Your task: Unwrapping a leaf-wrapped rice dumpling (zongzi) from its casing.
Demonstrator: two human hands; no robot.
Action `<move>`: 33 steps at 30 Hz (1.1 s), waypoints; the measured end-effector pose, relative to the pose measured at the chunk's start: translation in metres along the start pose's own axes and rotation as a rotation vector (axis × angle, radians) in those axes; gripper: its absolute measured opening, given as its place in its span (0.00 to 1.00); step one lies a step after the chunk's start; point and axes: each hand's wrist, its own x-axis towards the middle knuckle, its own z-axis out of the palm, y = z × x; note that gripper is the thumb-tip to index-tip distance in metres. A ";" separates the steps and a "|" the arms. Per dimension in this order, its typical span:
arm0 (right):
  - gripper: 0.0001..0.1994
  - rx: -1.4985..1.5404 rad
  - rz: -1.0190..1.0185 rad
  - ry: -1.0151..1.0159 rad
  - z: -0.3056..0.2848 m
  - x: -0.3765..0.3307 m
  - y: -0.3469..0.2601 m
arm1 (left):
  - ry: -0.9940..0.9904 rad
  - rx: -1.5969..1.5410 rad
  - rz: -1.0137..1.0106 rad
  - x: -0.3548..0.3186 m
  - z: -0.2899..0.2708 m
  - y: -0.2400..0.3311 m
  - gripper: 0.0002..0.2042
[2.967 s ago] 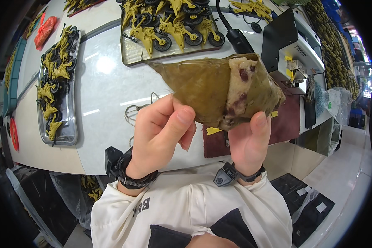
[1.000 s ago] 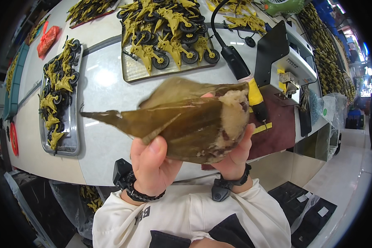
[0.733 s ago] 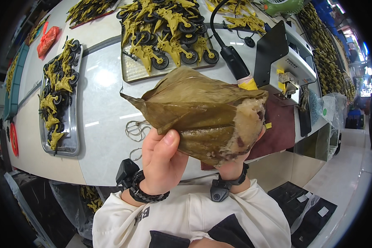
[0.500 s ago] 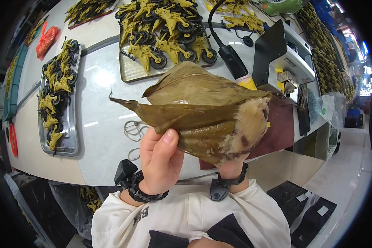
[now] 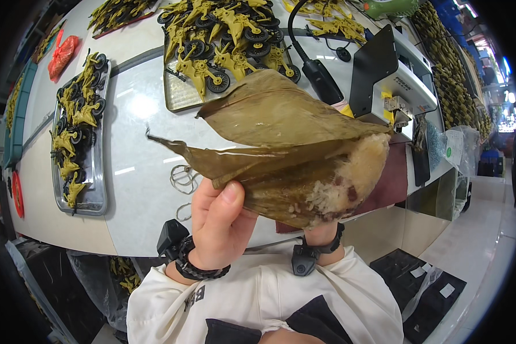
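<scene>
At the frame's centre we hold a leaf-wrapped rice dumpling point(image 5: 292, 166), its sticky rice bared at the right end. Our left hand point(image 5: 218, 226) grips its lower left, thumb pressed on the leaf. Our right hand point(image 5: 321, 232) sits hidden beneath it; its fingers we cannot tell. Beyond, trays of yellow wheeled toys point(image 5: 223, 43) lie on the white table point(image 5: 137, 189).

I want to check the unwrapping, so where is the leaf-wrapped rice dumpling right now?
In the head view the rice dumpling sits at centre, held up over the white table by the left hand. The right hand is mostly hidden beneath it.
</scene>
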 end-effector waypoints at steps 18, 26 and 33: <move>0.27 -0.421 0.134 -0.007 0.034 0.015 0.008 | 0.010 -0.150 0.082 -0.002 -0.014 0.036 0.21; 0.19 -1.411 -0.149 0.084 0.058 0.000 -0.044 | -0.015 0.332 -0.062 -0.001 -0.027 0.093 0.19; 0.20 -2.018 -0.539 -0.286 0.094 0.034 -0.019 | -0.069 0.547 -0.307 0.006 -0.020 0.084 0.16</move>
